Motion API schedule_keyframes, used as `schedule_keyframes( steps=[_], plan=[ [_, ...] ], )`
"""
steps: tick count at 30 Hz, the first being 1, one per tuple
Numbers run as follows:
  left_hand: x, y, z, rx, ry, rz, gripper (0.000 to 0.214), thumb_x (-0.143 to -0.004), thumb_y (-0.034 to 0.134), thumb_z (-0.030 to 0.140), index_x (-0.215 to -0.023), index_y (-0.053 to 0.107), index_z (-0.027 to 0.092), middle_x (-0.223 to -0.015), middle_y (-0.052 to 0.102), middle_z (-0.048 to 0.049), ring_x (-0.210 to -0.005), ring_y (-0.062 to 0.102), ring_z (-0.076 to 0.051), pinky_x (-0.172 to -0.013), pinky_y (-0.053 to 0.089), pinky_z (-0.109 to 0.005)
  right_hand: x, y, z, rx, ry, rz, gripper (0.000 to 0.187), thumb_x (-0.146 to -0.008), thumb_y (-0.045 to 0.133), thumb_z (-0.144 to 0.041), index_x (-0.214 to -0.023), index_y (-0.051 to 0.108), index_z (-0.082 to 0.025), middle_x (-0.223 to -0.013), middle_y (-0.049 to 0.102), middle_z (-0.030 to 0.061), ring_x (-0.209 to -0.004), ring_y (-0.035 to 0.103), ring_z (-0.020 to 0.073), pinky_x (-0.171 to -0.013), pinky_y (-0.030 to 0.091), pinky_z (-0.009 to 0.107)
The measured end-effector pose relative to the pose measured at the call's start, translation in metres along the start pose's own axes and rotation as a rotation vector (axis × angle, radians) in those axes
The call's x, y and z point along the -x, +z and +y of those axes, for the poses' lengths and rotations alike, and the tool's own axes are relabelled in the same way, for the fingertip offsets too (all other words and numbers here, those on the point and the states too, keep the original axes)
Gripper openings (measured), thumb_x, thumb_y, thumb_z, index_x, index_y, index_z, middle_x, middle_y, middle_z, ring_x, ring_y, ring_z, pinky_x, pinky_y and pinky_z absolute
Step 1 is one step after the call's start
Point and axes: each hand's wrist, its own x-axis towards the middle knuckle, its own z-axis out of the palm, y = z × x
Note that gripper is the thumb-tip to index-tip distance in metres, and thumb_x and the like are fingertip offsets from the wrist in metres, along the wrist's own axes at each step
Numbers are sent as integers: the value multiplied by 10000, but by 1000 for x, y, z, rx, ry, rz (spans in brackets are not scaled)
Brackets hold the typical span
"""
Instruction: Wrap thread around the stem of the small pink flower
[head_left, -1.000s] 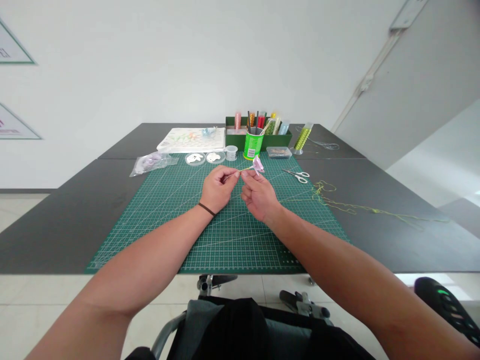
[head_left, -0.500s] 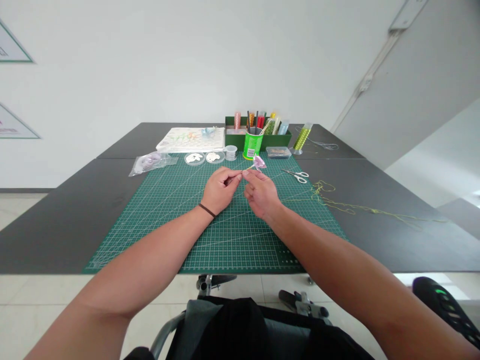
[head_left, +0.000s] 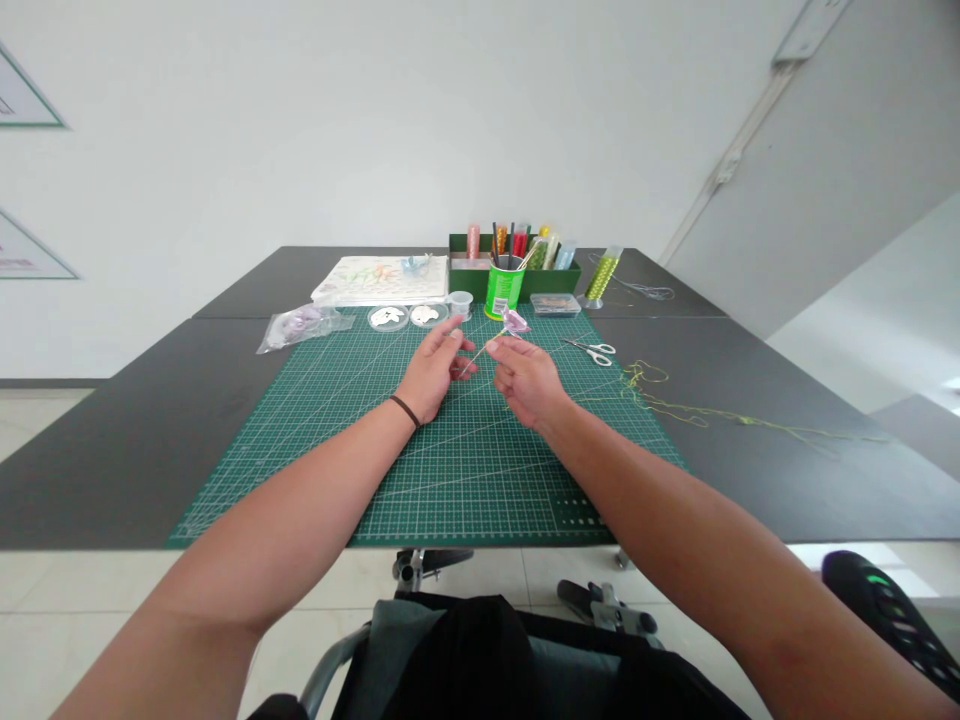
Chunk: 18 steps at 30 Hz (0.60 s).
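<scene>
Head cam view here: a green cutting mat (head_left: 480, 490) sits on dark grey tables (head_left: 127, 470), with white walls (head_left: 375, 130) behind and a pale tiled floor (head_left: 82, 640) below, plus a black chair (head_left: 457, 660) at the bottom edge.

Both forearms reach out over the middle of the mat, and the left hand (head_left: 433, 372), with a dark wristband (head_left: 404, 410), is just beside the right hand (head_left: 527, 382).

The left fingers (head_left: 450, 337) are spread pretty loosely and don't clearly grip anything. The right thumb and fingertips (head_left: 491, 344) are pinched narrow on a lilac flower on a thin wire stem (head_left: 514, 320). The flower sits just past them, above the mat's far half, and the stem slants down toward the left hand. I can't tell whether it touches the left hand.

Nearest on the right are small scissors (head_left: 589, 350), with a tangle of yellow-green thread (head_left: 712, 412) farther out. Up ahead is a green can of tools (head_left: 504, 288).
</scene>
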Motion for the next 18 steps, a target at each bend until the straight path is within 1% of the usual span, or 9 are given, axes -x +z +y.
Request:
schedule_keyframes(
  steps=[1,2,3,5,7,9,12,15,18],
  plan=[
    [-1,-1,0,-14,30,62,383,-893,572,425,-1243,570,271,-1002,666,-42,-660,636,-97,-552,491,-234,0,0,0,7,3,6,275,-637,797,-351,-730,585,-203,-427,297,-129,-363,213,34,-361,164,210],
    [-1,-1,1,-40,49,76,356,-888,579,420,-1205,594,258,-1045,663,-51,-718,653,-109,-579,499,-239,0,0,0,14,7,9,274,-635,800,-347,-732,590,-200,-428,297,-130,-365,211,32,-362,166,209],
    [-2,-2,2,-69,64,70,321,-880,591,417,-1142,631,235,-1075,663,-60,-787,663,-126,-613,507,-245,0,0,0,21,11,11,271,-632,801,-342,-731,596,-195,-430,304,-128,-367,212,31,-362,168,209],
    [-1,-2,3,-118,96,42,283,-856,624,418,-1027,682,200,-1067,679,-68,-917,655,-155,-687,509,-253,0,0,1,33,21,9,266,-628,801,-336,-727,605,-186,-429,319,-123,-369,214,29,-362,164,211],
    [1,-1,4,-127,96,6,295,-831,656,424,-1000,700,187,-1037,696,-66,-977,633,-166,-737,499,-258,0,0,1,40,24,1,263,-631,797,-340,-725,611,-181,-420,321,-121,-369,213,29,-361,158,213],
    [3,1,5,-95,44,-59,328,-804,686,426,-1017,703,176,-996,706,-64,-948,631,-160,-739,490,-259,0,-1,1,49,20,-16,259,-639,791,-348,-716,613,-177,-412,324,-118,-369,210,30,-361,150,215],
    [5,2,4,-15,-57,-168,346,-754,744,395,-995,705,151,-878,699,-43,-799,629,-122,-680,472,-241,-1,-3,1,61,13,-36,254,-643,784,-350,-712,617,-170,-422,370,-106,-371,217,29,-357,148,215],
    [5,3,6,81,-126,-206,326,-707,793,349,-925,698,126,-754,653,-3,-660,581,-73,-632,453,-216,-2,-5,1,70,11,-36,251,-640,784,-342,-717,619,-169,-417,377,-106,-369,219,28,-356,150,210],
    [5,2,9,143,-227,-223,300,-705,801,331,-856,669,107,-708,623,10,-614,560,-53,-614,454,-201,-3,-6,0,84,8,-46,249,-646,780,-343,-709,614,-168,-400,342,-115,-366,204,27,-358,142,209]
  ],
)
